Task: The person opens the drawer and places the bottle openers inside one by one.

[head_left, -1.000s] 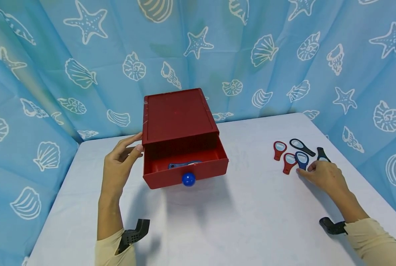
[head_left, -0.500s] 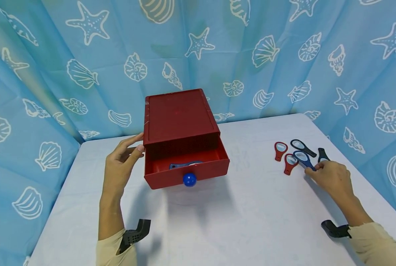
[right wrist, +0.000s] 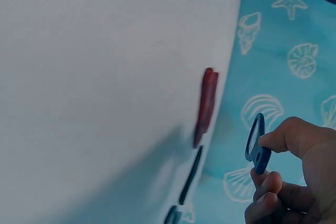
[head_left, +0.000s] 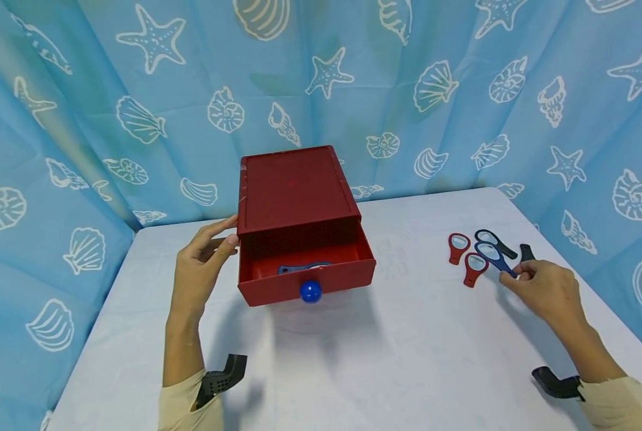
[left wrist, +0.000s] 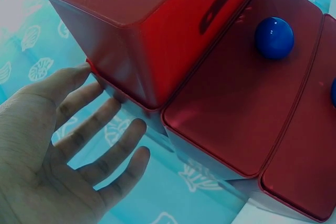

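Observation:
My right hand [head_left: 550, 290] pinches a blue magnifying glass [head_left: 504, 264] by its handle, between thumb and fingers. In the right wrist view this blue glass [right wrist: 262, 160] is up off the white table. Close by lie two red magnifying glasses [head_left: 469, 279], a black one [head_left: 506, 250] and another dark one [head_left: 526, 252], partly hidden by the hand. My left hand [head_left: 199, 272], fingers spread and fairly straight, rests against the left side of a dark red drawer cabinet [head_left: 294, 188]. Its top drawer [head_left: 272, 292] is pulled out and holds a blue magnifying glass [head_left: 290, 269].
A round blue knob [head_left: 311, 291] sticks out from the open drawer. Lower closed drawers [left wrist: 231, 103] with blue knobs show in the left wrist view. The white table [head_left: 407, 359] ends at a blue shell-patterned curtain [head_left: 385, 108] behind and at both sides.
My right hand has taken hold of the blue magnifying glass, drawn it slightly right and lifted it from beside the red one. My left hand stays at the cabinet; the head view shifts slightly.

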The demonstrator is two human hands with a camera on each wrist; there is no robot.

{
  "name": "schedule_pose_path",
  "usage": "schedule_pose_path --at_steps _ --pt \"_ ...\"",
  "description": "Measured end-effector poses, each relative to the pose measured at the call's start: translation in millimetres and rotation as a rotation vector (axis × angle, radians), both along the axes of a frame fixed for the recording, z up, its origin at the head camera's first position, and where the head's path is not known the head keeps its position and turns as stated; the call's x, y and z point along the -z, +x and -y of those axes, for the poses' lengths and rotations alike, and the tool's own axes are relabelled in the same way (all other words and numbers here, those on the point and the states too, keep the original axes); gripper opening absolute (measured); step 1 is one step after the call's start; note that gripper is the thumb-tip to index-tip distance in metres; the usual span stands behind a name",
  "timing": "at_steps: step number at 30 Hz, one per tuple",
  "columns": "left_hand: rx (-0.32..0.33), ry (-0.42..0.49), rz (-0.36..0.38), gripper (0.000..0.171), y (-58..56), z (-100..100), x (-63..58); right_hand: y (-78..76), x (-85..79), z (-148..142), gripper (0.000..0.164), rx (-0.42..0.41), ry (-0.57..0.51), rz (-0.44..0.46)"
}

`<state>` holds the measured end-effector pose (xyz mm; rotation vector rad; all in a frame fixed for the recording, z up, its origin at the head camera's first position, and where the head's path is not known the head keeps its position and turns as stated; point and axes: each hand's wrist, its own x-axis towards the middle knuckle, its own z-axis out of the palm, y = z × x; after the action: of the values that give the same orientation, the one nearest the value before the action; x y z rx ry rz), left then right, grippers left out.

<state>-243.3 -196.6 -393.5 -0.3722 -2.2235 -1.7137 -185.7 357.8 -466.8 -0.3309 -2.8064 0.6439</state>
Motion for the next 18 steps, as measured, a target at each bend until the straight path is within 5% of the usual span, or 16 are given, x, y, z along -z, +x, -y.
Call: schedule_pose_path --at_steps 18 --pt "0.013 0.006 -0.009 0.039 -0.5 1 1.5 8.4 -37.7 31 0.03 -0.08 0.007 -0.118"
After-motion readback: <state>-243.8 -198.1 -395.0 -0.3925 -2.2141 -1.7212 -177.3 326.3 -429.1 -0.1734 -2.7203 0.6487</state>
